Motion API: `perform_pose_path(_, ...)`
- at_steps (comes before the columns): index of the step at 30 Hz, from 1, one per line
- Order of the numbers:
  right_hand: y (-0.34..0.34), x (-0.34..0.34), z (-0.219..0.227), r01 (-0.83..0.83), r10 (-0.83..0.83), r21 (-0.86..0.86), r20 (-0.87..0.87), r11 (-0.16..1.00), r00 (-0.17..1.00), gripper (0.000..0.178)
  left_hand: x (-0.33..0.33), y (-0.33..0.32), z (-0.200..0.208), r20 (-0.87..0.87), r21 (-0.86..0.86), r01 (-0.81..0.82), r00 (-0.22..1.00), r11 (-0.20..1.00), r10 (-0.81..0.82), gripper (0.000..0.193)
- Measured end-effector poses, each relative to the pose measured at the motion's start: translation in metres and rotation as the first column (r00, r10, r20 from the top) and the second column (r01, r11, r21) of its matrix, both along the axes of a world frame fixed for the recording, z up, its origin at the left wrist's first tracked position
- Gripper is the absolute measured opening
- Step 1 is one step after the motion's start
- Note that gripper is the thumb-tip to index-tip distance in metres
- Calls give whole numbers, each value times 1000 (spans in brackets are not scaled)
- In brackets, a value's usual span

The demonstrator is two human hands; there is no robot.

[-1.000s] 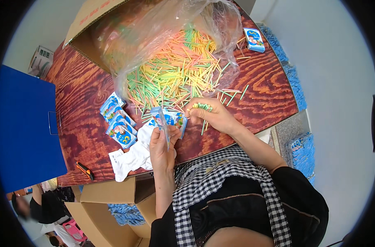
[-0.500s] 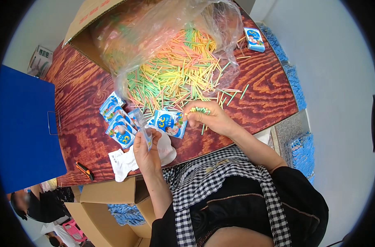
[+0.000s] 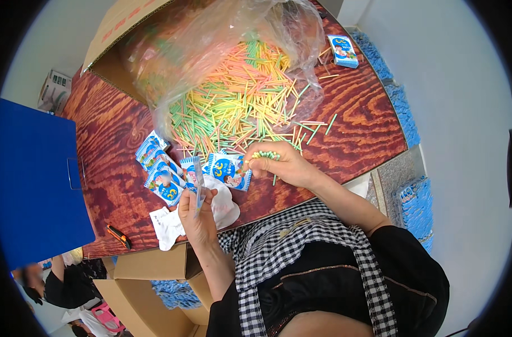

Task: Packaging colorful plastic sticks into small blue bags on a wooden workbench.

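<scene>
A wooden table (image 3: 127,129) is seen from above, with the person's forearms entering from the lower edge. The left hand (image 3: 197,216) is raised just above the table's near edge and is closed around a small blue-and-white packet (image 3: 195,178), which is pinched upright between thumb and fingers. The right hand (image 3: 281,165) is held to the right of it, near but apart, its fingers curled and pressed together around a short bundle of sticks (image 3: 265,154), whose green and yellow ends are shown projecting leftward from the fist. Between the two hands a second packet (image 3: 229,170) is laid flat on the table, just beside the right hand's fingertips. A fanned stack of packets (image 3: 158,171) is placed left of the left hand. White cloth (image 3: 166,227) is spread beneath and beside the left hand. Beyond the hands, a heap of loose sticks (image 3: 239,106) in green, yellow and orange is spilled from a clear plastic bag (image 3: 211,39) lining a cardboard box (image 3: 107,39); its near edge is reached just above the right hand. A single packet (image 3: 343,50) is set at the far right corner. An orange cutter (image 3: 119,236) is laid at the near left edge, beside a blue panel (image 3: 34,180).
</scene>
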State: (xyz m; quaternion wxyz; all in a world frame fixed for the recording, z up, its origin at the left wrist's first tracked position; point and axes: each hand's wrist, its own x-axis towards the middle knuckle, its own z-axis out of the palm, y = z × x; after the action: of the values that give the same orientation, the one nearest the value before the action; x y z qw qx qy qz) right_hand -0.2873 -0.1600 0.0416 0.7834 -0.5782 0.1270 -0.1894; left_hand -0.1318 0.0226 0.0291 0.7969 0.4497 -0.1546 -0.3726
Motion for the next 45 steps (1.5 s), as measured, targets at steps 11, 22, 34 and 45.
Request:
perform_pose_path(11, 0, -2, 4, 0, 0, -3, 8, 1000, 1000, 14, -4, -7, 4, -25, -98, 68, 997, 993, -71, 12)
perform_pose_path(22, 2, -1, 8, -22, 21, -69, -16, 997, 1000, 13, -11, -4, 7, 430, 229, -59, 902, 972, -46, 9)
perform_pose_path(34, 5, 0, 9, -33, 33, -129, -3, 991, 999, 14, -11, 2, -9, -49, 19, 6, 999, 1000, -5, 19)
perform_pose_path(45, 9, -1, 6, -27, 26, -127, -12, 992, 1000, 15, -22, -1, -20, -139, -37, 47, 989, 998, -52, 16)
